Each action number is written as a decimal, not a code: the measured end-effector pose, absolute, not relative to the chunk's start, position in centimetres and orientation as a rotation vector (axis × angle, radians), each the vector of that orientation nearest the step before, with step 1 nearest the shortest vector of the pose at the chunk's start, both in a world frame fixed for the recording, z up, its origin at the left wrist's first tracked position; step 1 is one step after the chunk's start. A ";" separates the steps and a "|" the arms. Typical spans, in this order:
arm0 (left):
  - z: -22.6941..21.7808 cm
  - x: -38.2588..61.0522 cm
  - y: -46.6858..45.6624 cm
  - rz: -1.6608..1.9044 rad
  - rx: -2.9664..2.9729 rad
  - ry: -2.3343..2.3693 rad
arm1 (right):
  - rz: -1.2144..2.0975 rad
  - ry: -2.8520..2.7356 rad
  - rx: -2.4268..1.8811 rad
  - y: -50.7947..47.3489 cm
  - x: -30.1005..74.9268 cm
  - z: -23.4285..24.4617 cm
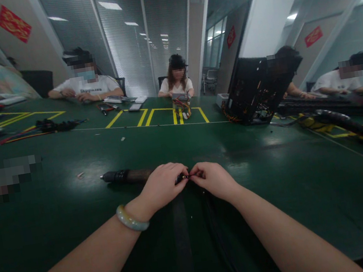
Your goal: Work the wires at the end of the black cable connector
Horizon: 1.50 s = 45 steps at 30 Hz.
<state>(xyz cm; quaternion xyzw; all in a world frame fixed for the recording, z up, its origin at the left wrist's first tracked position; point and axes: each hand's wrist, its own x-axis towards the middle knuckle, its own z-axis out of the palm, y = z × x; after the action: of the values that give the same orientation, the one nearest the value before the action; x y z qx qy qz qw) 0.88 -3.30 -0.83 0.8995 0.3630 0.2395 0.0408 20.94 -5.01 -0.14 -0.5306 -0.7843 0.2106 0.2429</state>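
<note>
My left hand, with a bangle on its wrist, is closed over the rear of a dark electric screwdriver. The screwdriver lies on the green table with its silver tip pointing left. Between the left thumb and fingers shows a small black end piece with a shiny metal spot. My right hand pinches at that same spot, fingertips almost touching the left ones; what it pinches is too small to tell. Below the hands a black cable runs toward the table's near edge; its upper end is near the right hand.
Several people sit around the green table. A black computer case stands tilted at the back right, with bundled black cables beyond it. Coloured wires lie at the left. Yellow tape marks the far side.
</note>
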 end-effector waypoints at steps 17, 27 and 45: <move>-1.0 0.9 -3.2 0.760 2.750 1.096 | 0.578 -2.136 -1.428 -4.9 21.0 -0.6; -1.0 0.9 -3.3 0.777 2.745 1.116 | 0.570 -2.144 -1.425 -4.9 21.1 -0.4; -0.7 1.1 -3.7 0.768 2.721 1.135 | 0.645 -2.125 -1.397 -5.0 21.1 -0.1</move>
<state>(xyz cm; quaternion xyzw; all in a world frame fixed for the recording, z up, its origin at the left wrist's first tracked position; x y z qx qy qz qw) 1.06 -3.67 -0.66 0.8921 0.3722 0.2518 0.0475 21.05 -5.00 -0.08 -0.5148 -0.7829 0.2376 0.2562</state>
